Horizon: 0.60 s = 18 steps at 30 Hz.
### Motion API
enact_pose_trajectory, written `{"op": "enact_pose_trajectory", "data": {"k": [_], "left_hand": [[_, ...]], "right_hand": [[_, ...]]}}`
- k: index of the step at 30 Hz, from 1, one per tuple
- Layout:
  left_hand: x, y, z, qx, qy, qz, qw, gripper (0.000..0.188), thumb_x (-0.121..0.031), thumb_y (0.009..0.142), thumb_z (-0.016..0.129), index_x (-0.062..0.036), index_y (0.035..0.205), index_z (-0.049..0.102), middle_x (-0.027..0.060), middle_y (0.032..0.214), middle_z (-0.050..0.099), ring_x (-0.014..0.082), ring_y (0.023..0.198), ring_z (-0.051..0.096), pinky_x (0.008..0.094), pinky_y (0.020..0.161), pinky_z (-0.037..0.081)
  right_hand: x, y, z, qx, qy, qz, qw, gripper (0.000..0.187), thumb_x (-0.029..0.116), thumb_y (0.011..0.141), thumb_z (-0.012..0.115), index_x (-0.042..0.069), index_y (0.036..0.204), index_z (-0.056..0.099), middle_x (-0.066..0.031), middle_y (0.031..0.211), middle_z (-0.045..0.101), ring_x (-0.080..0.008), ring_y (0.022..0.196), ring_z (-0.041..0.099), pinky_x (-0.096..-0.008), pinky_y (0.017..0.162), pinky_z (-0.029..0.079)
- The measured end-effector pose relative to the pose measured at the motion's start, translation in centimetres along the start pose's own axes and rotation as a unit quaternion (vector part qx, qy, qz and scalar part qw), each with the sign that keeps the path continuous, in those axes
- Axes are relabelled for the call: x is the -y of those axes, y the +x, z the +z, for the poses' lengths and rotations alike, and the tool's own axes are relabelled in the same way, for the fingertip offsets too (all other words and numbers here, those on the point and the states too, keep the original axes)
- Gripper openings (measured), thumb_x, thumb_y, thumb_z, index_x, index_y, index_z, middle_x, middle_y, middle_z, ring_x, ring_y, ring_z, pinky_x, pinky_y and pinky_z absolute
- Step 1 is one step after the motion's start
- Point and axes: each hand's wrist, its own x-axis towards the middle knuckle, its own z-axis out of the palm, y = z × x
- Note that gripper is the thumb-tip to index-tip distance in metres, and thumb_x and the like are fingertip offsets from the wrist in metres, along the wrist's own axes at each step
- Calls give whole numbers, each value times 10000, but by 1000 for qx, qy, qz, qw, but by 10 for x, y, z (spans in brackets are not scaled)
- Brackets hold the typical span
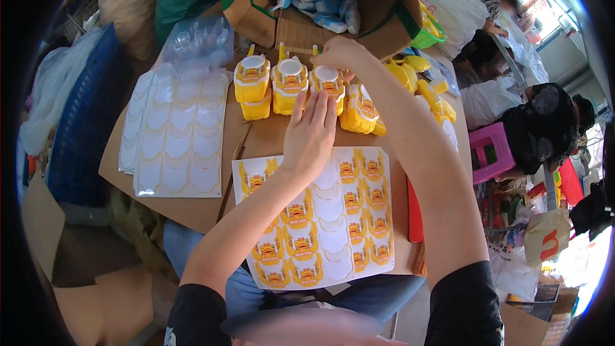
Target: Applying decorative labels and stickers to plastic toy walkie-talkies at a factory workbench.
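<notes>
Toy [328, 75] number three from the left in a row on my table [266, 138] has both my hands on it, near each other but on different sides. My left hand [312, 136] lies almost flat, its fingers straight and close together, the tips resting against the toy's front, below the round white top; it presses or steadies, without wrapping round. My right hand [346, 56] comes over from the right, fingers bent around the toy's back and right side; how tightly they grip I cannot tell, since my own hand hides part of them.

Two more toys [289, 80] stand upright to the left of mine, with yellow stems rising behind. Another toy [360, 110] leans just to the right. Under my left forearm lies a sticker sheet [331, 224], one of its columns mostly bare. Further left are white sheets [208, 115] with clear plastic pieces [198, 45] at their far end. Beyond the row, an open box [253, 16] holds blue and white packets [330, 5].
</notes>
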Motion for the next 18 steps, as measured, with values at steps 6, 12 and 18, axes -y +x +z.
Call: {"op": "enact_pose_trajectory", "data": {"k": [6,12,18], "left_hand": [[-1,3,-2,10,-22,-4,1000,563,-185,801,710,7,1294,520,154,1360,519,266,1309,470,484,1176,200],[4,4,-19,7,-85,-8,996,562,-176,807,709,-15,1310,518,123,1410,488,262,1365,405,500,1168,200],[13,-7,-55,-40,-125,-1,991,496,-155,814,708,-47,1275,562,124,1360,531,280,1347,432,524,1150,208]], "right_hand": [[-50,-11,-18,-132,152,-55,978,413,426,793,658,115,1060,705,-84,934,719,-219,729,722,-310,658,581],[-107,-63,19,-223,295,41,928,488,375,750,720,66,1125,673,-116,933,715,-221,746,711,-323,668,571],[-108,-66,66,-192,309,72,929,581,367,701,788,155,1219,634,-103,1039,709,-234,872,706,-343,741,554]]}}
